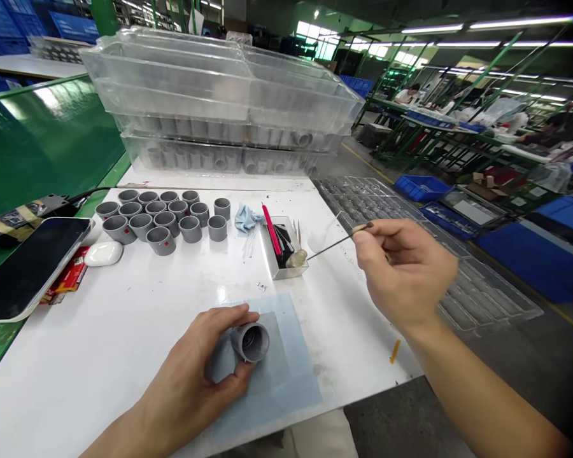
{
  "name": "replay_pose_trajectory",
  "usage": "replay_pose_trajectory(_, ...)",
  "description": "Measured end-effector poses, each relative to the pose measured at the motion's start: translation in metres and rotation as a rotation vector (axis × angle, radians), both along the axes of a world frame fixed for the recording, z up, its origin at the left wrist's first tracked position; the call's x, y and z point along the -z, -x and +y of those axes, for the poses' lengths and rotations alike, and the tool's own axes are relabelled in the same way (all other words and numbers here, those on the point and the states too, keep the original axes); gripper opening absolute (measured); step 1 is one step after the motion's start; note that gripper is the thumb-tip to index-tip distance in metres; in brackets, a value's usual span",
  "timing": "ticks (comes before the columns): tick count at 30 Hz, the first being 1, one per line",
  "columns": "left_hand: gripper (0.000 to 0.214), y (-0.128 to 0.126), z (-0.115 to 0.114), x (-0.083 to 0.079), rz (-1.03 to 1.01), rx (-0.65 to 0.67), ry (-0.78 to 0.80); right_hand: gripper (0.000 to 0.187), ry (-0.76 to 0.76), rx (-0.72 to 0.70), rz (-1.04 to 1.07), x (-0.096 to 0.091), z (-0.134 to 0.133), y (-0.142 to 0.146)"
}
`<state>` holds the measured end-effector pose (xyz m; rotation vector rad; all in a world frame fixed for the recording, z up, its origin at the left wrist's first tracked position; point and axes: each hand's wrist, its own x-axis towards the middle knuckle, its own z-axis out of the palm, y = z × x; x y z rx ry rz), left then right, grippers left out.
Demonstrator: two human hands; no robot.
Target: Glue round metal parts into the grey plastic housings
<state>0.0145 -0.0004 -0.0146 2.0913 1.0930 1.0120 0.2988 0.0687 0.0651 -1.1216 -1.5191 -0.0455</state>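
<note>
My left hand [195,375] grips a small grey cylindrical part [251,341] tipped on its side, its open end facing me, over a pale blue mat [286,375] near the table's front edge. My right hand [401,270] pinches a thin metal rod [337,242] whose far tip reaches a small clear box [282,270] holding a red pen [271,230] and dark items. Several matching grey parts [160,219] stand upright in rows at the back left of the white table [124,331].
Stacked clear plastic trays [219,95] with more grey parts stand at the back. A phone [26,267], a white earbud case [104,253] and a blue cloth [246,217] lie on the table. An empty clear tray [482,292] sits to the right. Other workers sit at distant benches.
</note>
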Motion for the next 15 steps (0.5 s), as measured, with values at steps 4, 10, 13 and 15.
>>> replay_pose_trajectory(4,0.06,0.0,0.0,0.001,0.004,-0.017,0.004,0.003,0.024,0.039,-0.043,0.005,0.008,-0.002)
replay_pose_trajectory(10,0.053,-0.004,-0.004,-0.001,-0.017,-0.097,0.114,0.006,0.2,-0.023,-0.231,0.017,0.014,0.004)
replay_pose_trajectory(13,0.05,-0.007,-0.005,-0.003,-0.074,-0.201,0.267,0.012,0.404,-0.075,-0.266,0.023,0.014,-0.001)
replay_pose_trajectory(15,0.05,-0.009,-0.004,-0.007,-0.102,-0.255,0.358,0.021,0.425,-0.047,-0.209,0.028,0.017,-0.01)
